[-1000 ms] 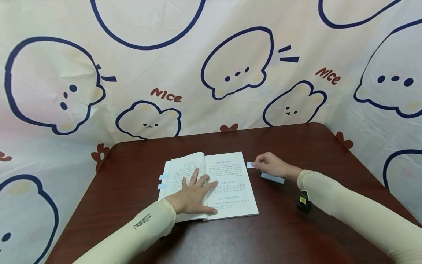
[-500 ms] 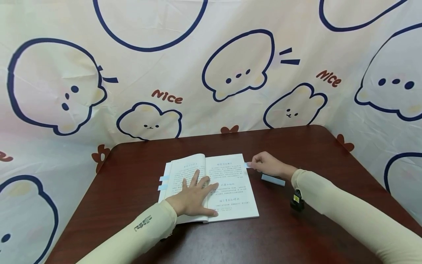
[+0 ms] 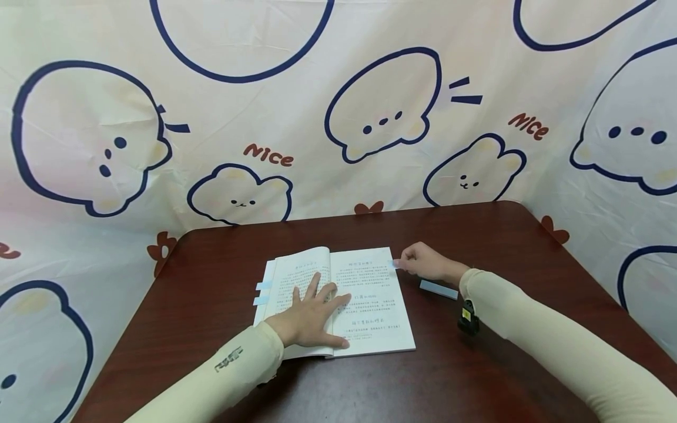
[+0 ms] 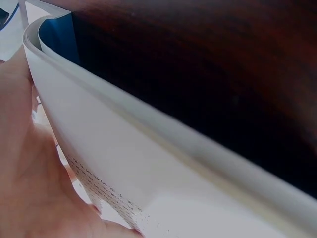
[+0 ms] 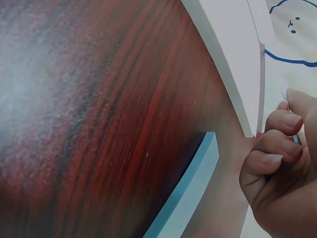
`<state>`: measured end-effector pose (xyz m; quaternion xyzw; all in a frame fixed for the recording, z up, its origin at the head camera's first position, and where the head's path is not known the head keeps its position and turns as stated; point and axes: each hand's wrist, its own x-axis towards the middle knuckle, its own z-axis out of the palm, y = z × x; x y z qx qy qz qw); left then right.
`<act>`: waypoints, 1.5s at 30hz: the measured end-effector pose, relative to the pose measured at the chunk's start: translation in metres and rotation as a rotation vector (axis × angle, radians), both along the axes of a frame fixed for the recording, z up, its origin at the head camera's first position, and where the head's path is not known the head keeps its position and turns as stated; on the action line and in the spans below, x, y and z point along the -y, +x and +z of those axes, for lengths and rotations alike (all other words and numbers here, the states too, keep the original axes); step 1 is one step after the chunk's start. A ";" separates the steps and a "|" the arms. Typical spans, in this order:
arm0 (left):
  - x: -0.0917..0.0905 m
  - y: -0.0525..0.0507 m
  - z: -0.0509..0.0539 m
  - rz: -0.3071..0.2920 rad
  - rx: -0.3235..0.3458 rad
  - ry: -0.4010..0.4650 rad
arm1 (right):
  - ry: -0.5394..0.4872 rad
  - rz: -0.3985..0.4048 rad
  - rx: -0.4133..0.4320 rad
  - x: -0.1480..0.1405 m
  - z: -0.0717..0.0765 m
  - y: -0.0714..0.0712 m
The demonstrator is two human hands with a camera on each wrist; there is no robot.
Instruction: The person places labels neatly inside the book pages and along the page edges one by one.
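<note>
An open book [image 3: 378,343] with printed pages lies on the table in the head view. My left hand [image 3: 308,317] rests across its middle, fingers spread over both pages. In the left wrist view the same hand [image 4: 39,173] presses beside the curved pages. At the upper right edge of the book, my right hand [image 3: 425,262] pinches a small light-blue sticky tab [image 3: 394,264], whose free end laps onto the page. The right wrist view shows that hand [image 5: 282,168] with its fingers curled; the tab is mostly hidden there.
A slim light-blue pad [image 3: 439,289] lies on the dark wood table [image 3: 365,388], just below the right hand. Two light-blue tabs [image 3: 262,286] stick out from the book's left side. Patterned cloth [image 3: 307,106] hangs behind the table.
My right hand has moved left with the tab, from beside the book to its right page edge. The left hand has stayed in place on the pages.
</note>
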<state>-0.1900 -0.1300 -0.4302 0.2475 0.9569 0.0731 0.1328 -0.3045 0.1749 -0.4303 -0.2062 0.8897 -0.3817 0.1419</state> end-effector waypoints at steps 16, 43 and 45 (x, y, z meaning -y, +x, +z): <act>0.000 0.001 0.000 -0.009 0.011 0.010 | 0.033 -0.017 0.042 0.013 -0.003 -0.010; 0.001 -0.001 -0.005 0.019 0.011 0.070 | 0.054 -0.037 0.155 0.020 0.001 -0.010; 0.002 -0.001 -0.005 0.020 -0.003 0.075 | 0.058 -0.037 0.160 0.020 0.002 -0.010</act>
